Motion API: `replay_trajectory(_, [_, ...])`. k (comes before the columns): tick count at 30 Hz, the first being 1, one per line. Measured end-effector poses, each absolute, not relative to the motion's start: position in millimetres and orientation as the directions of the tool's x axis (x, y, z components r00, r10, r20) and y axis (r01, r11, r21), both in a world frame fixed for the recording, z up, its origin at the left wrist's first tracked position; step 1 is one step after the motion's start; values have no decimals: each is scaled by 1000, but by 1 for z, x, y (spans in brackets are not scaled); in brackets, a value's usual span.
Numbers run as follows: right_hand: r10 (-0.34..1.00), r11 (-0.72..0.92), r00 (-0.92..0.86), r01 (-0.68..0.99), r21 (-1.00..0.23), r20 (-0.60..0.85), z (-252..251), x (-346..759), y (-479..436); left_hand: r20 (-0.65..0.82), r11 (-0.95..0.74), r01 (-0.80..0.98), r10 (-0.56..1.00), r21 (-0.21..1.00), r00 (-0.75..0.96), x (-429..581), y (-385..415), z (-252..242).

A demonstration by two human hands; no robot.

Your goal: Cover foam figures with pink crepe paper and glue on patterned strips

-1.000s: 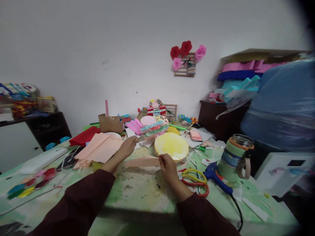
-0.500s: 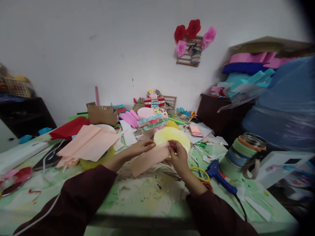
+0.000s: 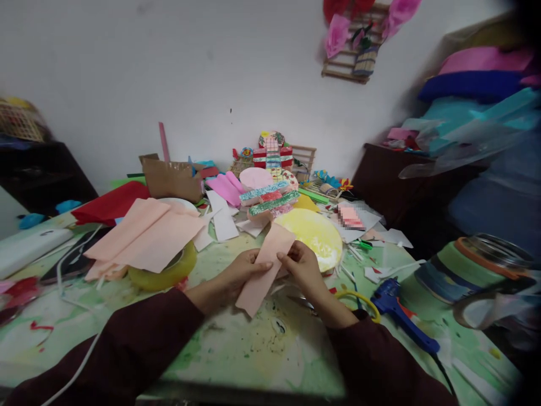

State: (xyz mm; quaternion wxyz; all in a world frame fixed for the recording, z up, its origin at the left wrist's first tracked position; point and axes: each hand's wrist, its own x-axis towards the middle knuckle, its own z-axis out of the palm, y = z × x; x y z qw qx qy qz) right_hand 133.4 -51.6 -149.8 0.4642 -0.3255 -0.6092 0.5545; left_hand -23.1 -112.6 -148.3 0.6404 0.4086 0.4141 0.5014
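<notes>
Between my two hands is a strip of peach crepe paper (image 3: 262, 276), tilted so its lower end points toward me. My left hand (image 3: 243, 274) pinches its left edge, thumb on top and the other fingers behind it. My right hand (image 3: 301, 266) grips the strip's right edge near the upper end, thumb and fingers closed. Beyond the hands lies a round yellow disc (image 3: 315, 239). Scissors (image 3: 302, 300) are partly hidden by my right forearm. To the left, folded peach crepe paper (image 3: 147, 237) rests over a roll of yellowish tape (image 3: 169, 274).
A blue glue gun (image 3: 403, 318) and a green bottle (image 3: 460, 273) stand at the right. Yellow cord (image 3: 363, 298) lies beside my right forearm. A cardboard box (image 3: 171, 177), white paper scraps (image 3: 224, 223) and patterned craft pieces (image 3: 270, 197) crowd the back. A white cable (image 3: 76, 372) crosses my left sleeve.
The peach strip has turned steeper and come up between the hands. My left hand has shifted from above it to pinch its edge. The view has moved closer and lower.
</notes>
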Motion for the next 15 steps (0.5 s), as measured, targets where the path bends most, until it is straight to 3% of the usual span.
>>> replay_trajectory(7, [921, 265, -293, -11, -964, 256, -154, 139, -51, -135, 159, -349, 987, 924, 92, -18, -112, -156])
replay_trajectory(15, [930, 313, -200, -11, -950, 309, -152, 140, -55, -8, 8, 12, 1000, 1000, -24, -29, -107, -153])
